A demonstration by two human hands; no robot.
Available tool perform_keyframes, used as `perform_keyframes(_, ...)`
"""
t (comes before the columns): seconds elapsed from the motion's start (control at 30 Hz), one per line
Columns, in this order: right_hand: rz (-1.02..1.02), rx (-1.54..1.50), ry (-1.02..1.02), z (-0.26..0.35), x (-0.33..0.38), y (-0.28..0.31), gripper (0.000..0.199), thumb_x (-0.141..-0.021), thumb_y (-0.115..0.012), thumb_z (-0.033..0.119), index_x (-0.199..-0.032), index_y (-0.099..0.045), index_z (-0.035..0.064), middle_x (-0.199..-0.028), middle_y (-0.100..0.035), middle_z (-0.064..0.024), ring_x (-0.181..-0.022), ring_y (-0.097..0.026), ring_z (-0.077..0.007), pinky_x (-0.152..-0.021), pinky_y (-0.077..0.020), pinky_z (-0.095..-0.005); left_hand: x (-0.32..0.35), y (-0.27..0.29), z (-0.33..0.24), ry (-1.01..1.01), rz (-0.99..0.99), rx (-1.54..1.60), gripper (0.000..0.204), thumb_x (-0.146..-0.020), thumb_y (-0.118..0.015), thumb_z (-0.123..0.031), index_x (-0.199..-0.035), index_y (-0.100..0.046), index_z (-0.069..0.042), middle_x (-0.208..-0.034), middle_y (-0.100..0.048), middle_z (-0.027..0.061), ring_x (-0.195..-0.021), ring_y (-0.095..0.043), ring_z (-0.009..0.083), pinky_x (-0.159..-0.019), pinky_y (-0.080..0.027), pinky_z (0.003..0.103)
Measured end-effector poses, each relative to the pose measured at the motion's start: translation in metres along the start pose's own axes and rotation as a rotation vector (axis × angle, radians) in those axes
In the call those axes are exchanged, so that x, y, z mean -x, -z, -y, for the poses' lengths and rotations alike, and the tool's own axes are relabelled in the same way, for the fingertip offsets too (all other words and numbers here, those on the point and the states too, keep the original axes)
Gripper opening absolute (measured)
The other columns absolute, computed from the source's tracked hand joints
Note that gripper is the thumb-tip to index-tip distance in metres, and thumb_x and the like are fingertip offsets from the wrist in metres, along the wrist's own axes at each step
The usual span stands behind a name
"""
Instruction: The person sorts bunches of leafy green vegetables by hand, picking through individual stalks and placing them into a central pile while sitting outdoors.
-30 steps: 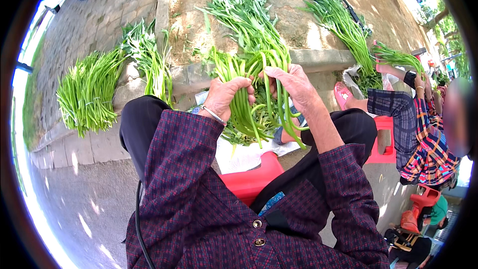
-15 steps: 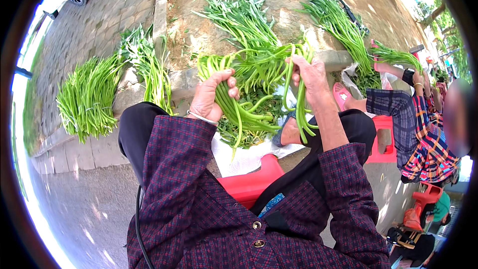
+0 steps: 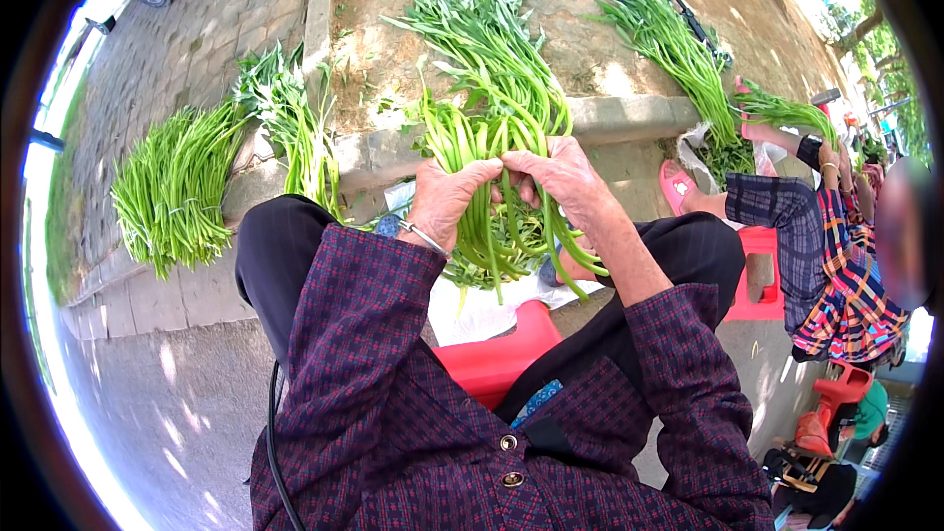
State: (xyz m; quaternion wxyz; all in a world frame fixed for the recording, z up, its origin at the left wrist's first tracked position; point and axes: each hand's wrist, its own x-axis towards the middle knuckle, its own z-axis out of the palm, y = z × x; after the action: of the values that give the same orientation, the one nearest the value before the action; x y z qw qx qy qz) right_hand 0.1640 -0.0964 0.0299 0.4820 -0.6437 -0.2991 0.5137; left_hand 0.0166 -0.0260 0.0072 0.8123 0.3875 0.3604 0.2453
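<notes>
Together, the person's two hands meet over the white sheet [image 3: 457, 320], both closed on a handful of green stems [image 3: 480, 226]. The left hand [image 3: 444, 202] wraps its side of the bunch, probably to keep the stems gathered; the right hand [image 3: 568, 179] pinches others, thumb near the left thumb, perhaps to control single stems. Cut ends droop toward the red stool [image 3: 492, 359] between the legs. The sheet presumably keeps greens off the ground. Beyond, a leafy bunch [image 3: 482, 34] lies across the kerb [image 3: 629, 118], likely within easy reach, while a thick bundle [image 3: 175, 197] sits apart at the left. The fingertips are mostly hidden behind stems and thumbs, so how many stems each holds cannot be told. Leaves overlap behind the hands, blurring where the handful ends and the leafy bunch begins.
</notes>
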Motion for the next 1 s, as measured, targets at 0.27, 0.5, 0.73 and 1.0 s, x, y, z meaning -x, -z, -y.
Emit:
perform_keyframes(0.27, -0.009, -0.030, 0.011, -0.004, -0.002, 0.000, 0.018, -0.084, -0.062, 0.018, -0.074, -0.062, 0.0028, -0.063, -0.061, -0.0023, -0.046, -0.052, -0.0063, -0.041, -0.0406, -0.0204, -0.001, 0.001, -0.003, -0.013, 0.172, -0.088, 0.016, -0.077, -0.070, -0.010, -0.090, -0.063, -0.004, -0.075, -0.064, 0.0039, -0.058, -0.058, 0.0112, -0.050, -0.047, 0.024)
perform_keyframes(0.5, -0.060, -0.201, -0.094, -0.004, -0.001, 0.001, 0.026, -0.088, -0.055, 0.026, -0.086, -0.061, 0.0009, -0.071, -0.060, -0.0049, -0.052, -0.056, -0.0109, -0.046, -0.0463, -0.0246, -0.004, 0.008, -0.003, 0.148, 0.140, -0.011, 0.014, -0.080, -0.066, -0.012, -0.090, -0.062, -0.003, -0.075, -0.064, 0.0062, -0.063, -0.061, 0.0161, -0.056, -0.049, 0.027)
perform_keyframes(0.73, -0.065, -0.289, -0.124, 0.002, -0.001, 0.008, 0.031, -0.090, -0.050, 0.025, -0.100, -0.061, -0.0023, -0.087, -0.064, -0.0094, -0.080, -0.063, -0.0177, -0.073, -0.0517, -0.0290, -0.005, 0.009, -0.007, 0.105, 0.130, 0.153, 0.022, -0.080, -0.064, -0.010, -0.097, -0.059, 0.003, -0.071, -0.060, 0.0068, -0.062, -0.061, 0.0194, -0.059, -0.050, 0.029)
perform_keyframes(1.0, -0.019, -0.369, -0.060, 0.000, 0.002, -0.005, 0.025, -0.089, -0.051, 0.023, -0.088, -0.062, 0.0001, -0.077, -0.063, -0.0073, -0.060, -0.059, -0.0153, -0.052, -0.0489, -0.0270, -0.001, -0.006, 0.004, 0.071, 0.224, 0.130, 0.023, -0.078, -0.067, -0.006, -0.100, -0.060, -0.002, -0.076, -0.061, 0.0050, -0.060, -0.058, 0.0140, -0.054, -0.048, 0.026)
